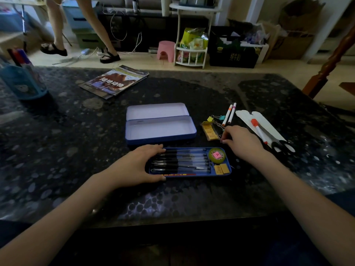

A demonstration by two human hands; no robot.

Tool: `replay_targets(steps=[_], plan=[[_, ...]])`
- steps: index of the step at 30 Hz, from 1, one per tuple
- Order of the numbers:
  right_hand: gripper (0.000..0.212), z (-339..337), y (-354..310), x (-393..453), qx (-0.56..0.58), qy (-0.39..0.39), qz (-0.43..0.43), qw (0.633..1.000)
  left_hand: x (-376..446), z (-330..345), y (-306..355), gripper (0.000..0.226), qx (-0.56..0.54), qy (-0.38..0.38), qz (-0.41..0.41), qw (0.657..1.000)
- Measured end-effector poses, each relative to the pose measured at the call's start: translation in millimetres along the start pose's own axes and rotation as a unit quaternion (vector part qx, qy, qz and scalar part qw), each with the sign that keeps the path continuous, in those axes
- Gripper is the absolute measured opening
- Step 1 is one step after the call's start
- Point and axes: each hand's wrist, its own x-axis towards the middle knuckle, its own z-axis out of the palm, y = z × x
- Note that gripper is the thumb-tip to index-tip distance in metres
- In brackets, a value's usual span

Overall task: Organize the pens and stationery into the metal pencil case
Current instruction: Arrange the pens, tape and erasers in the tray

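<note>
The blue inner tray of the pencil case lies near me, filled with several black pens, a red pencil, a tape roll and two small yellow erasers. My left hand rests flat on the tray's left end. The open metal pencil case sits behind it, its base and lid bare. My right hand is pinched on a small binder clip just right of a yellow packet. More binder clips lie behind.
Two thin markers lie right of the case. White paper sleeves, an orange-capped marker and black scissors lie at the right. A magazine and a blue pen holder stand at the far left. A person's legs stand beyond the table.
</note>
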Motion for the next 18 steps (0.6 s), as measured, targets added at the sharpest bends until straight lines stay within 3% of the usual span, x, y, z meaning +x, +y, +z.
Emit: replay_targets(steps=[7, 18], plan=[[0.009, 3, 4, 5, 0.02, -0.008, 0.008, 1.0, 0, -1, 1, 0.086, 0.012, -0.001, -0.005, 1.0], [0.04, 1, 20, 27, 0.07, 0.022, 0.021, 0.997, 1, -2, 2, 0.098, -0.006, -0.019, -0.012, 1.0]])
